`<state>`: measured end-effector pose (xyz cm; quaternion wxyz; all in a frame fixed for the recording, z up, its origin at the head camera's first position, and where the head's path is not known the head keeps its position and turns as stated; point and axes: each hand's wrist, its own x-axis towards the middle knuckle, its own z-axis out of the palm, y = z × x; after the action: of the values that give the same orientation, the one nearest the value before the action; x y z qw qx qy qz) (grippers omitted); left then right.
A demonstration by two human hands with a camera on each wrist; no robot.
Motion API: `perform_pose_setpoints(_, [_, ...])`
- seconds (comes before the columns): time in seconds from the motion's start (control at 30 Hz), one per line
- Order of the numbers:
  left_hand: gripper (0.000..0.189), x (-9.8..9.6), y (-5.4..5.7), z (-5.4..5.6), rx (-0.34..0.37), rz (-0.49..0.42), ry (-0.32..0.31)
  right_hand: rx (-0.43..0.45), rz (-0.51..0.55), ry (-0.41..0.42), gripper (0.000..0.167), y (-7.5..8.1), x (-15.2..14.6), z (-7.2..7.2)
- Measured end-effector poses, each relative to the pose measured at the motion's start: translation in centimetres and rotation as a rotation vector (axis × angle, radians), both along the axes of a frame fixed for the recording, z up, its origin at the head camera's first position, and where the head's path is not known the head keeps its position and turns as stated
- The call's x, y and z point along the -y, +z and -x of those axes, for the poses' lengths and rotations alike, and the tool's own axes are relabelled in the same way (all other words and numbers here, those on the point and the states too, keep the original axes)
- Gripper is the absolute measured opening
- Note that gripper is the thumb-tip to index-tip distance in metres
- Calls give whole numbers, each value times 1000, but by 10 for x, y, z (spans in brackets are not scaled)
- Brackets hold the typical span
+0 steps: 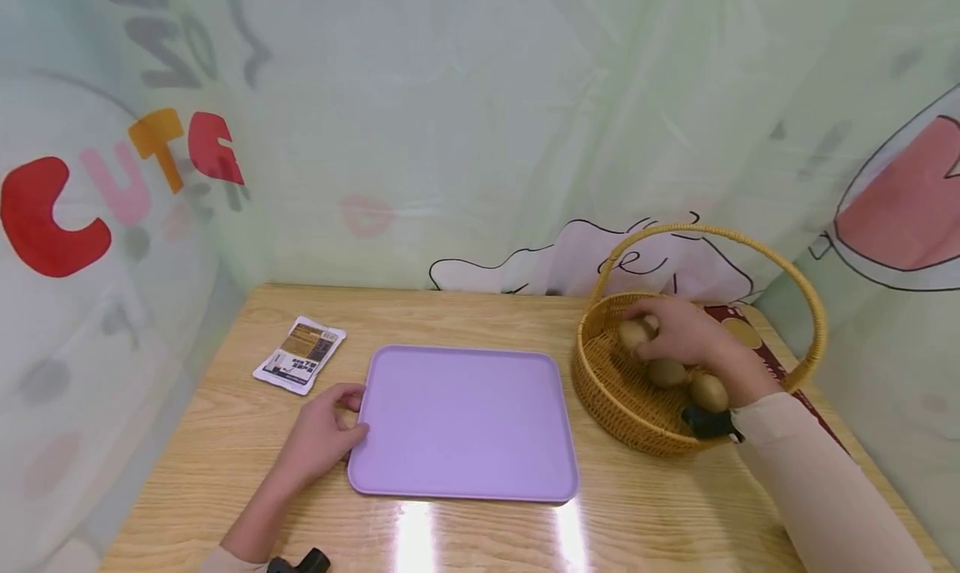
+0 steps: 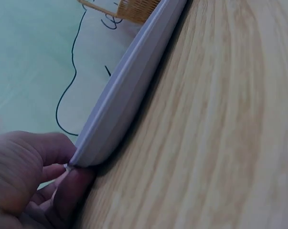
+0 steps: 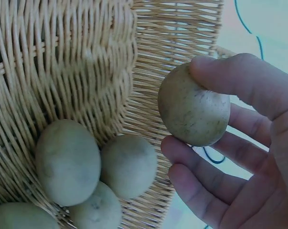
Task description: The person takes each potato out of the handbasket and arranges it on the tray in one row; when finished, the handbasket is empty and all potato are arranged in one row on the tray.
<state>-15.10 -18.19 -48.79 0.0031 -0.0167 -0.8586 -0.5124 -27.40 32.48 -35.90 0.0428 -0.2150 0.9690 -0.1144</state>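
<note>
1. Tan potato (image 3: 194, 107), skin smooth with dark flecks: held by the right hand (image 1: 678, 330), thumb on one side, fingers on the other, at the basket's inner wall; whether it touches the weave cannot be told
2. Handling, as judged: firm, modest in weight, hard to crush yet open to bruising; rounded sides may roll or slip, so best taken across the widest girth with thumb opposing fingers
3. Wicker basket (image 1: 611, 406), tall arched handle, right side of the counter (image 1: 217, 448): weave likely light and slightly springy; lift by the handle
4. Loose potatoes (image 3: 67, 162), four visible beyond the held one, lying close together in the basket
5. Lilac tray (image 1: 461, 423), bare, flat on the counter left of the basket: probably light, stiff, slick-faced; the left hand (image 1: 322, 435) pinches its left rim, a sound place to steady it
</note>
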Motion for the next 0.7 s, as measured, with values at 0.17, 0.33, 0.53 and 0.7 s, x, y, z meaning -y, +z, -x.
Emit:
perform_pose_setpoints(0.17, [51,3,-3,2,51,-66,-1,-3,31,-9,53,13,4,-8])
perform_pose_setpoints(0.33, [51,5,-5,1,39,-85,-4,-31,60,12,52,23,14,-12])
perform_pose_setpoints(0.53, [52,6,-7,-2,57,-123,2,-61,84,46,53,28,29,-14])
perform_pose_setpoints(0.7, [52,7,-8,1,28,-108,-12,-104,136,79,51,29,40,-19])
